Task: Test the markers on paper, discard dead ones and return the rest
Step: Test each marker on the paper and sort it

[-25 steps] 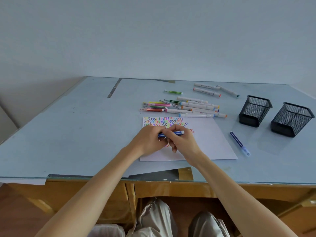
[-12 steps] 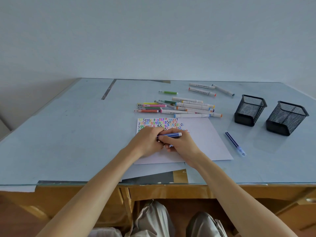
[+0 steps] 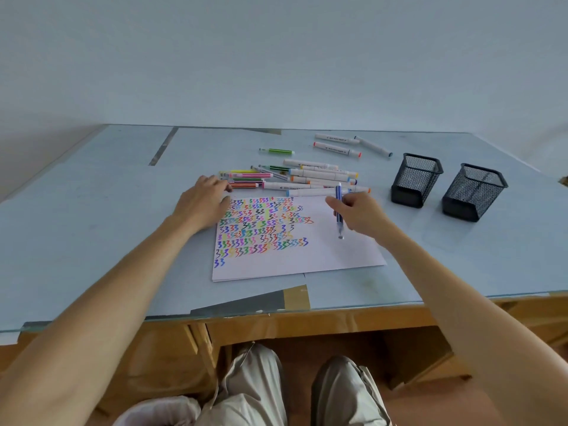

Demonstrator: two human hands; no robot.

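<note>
Head camera looks forward-down, close over table (image 3: 92,229).

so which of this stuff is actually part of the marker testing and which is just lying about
Part of the job:
blue marker in right hand
paper
pile of markers
two mesh cups

Just lying about:
cardboard scrap
metal strip

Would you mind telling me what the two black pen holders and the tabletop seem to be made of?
Pen holders: apparently black wire mesh, probably metal; light shows through the grid walls. Tabletop: likely a glass sheet, given its thin clear front edge and faint sheen.
</note>
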